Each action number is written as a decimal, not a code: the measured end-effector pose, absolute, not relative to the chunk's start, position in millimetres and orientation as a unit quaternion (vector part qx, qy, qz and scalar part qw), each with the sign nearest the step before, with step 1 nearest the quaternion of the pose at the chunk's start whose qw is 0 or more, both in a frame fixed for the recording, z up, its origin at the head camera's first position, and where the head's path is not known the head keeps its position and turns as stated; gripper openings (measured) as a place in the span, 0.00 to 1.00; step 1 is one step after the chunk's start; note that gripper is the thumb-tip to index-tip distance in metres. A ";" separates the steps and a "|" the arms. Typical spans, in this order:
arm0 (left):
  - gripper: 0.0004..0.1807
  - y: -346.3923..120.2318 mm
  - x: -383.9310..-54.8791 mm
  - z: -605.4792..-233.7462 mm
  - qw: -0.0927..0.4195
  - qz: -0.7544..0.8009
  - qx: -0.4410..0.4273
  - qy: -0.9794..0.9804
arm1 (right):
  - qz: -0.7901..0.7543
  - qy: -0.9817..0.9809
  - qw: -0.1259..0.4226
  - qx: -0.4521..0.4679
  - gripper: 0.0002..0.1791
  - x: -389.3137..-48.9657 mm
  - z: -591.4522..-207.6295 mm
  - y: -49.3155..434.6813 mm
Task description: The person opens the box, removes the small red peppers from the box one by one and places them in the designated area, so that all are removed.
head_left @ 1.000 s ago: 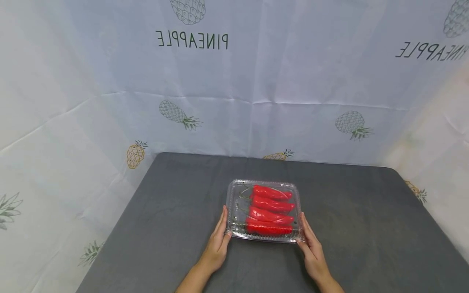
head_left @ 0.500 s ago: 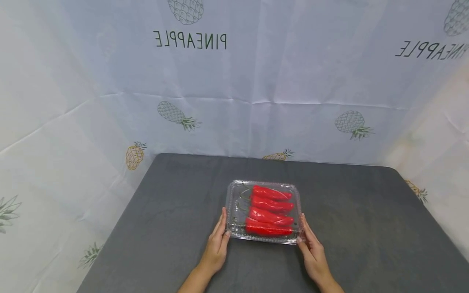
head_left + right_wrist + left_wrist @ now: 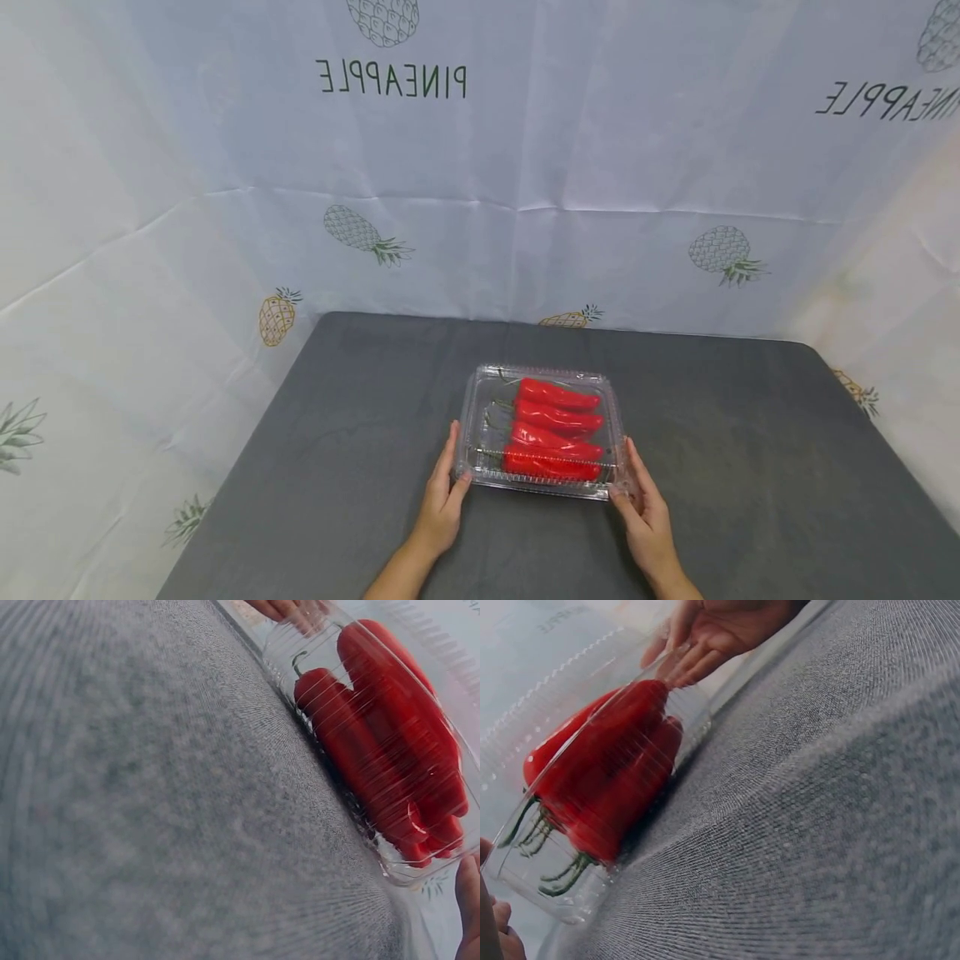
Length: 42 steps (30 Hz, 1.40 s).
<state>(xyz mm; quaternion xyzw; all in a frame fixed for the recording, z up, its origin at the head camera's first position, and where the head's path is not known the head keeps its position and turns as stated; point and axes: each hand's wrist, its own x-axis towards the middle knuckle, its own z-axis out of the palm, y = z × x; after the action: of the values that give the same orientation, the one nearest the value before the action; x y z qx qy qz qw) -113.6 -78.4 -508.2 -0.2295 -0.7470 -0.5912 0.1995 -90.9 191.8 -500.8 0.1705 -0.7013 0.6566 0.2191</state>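
A clear plastic clamshell box (image 3: 540,490) sits on the dark grey table, with several red peppers (image 3: 557,419) lying side by side inside. Their green stems point left. My left hand (image 3: 438,510) holds the box's front left corner, thumb at the front and fingers along the side. At the front right corner my right hand (image 3: 648,527) grips it the same way. Seen from the left wrist, the ridged edge of the lid (image 3: 551,686) stands apart from the rim nearer the camera. The right wrist view shows the peppers (image 3: 375,735) through the ribbed clear side wall.
The dark grey table (image 3: 360,400) stretches out on both sides of the box. A white curtain (image 3: 630,150) printed with pineapples hangs behind it and along the left and right sides.
Both hands have spread slightly apart, and the upper outline of the box looks wider and a little raised. The peppers have stayed in place.
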 end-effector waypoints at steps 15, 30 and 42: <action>0.33 -81.3 -116.7 -512.2 0.098 -0.660 -0.214 -0.714 | 0.691 -0.662 0.197 0.215 0.32 -91.8 -499.7 194.2; 0.33 -83.5 -118.6 -513.0 0.087 -0.659 -0.209 -0.717 | 0.674 -0.707 0.176 0.122 0.32 -90.8 -496.0 192.5; 0.33 -83.5 -119.1 -511.2 0.077 -0.668 -0.208 -0.710 | 0.568 -0.791 0.169 0.151 0.34 -125.4 -459.7 219.7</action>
<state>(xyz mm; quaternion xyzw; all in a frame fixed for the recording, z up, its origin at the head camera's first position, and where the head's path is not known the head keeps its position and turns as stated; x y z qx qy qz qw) -119.1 -83.5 -511.2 -0.2076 -0.7102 -0.6682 0.0771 -125.4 219.7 -459.7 0.1506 -0.7913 0.5679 0.1691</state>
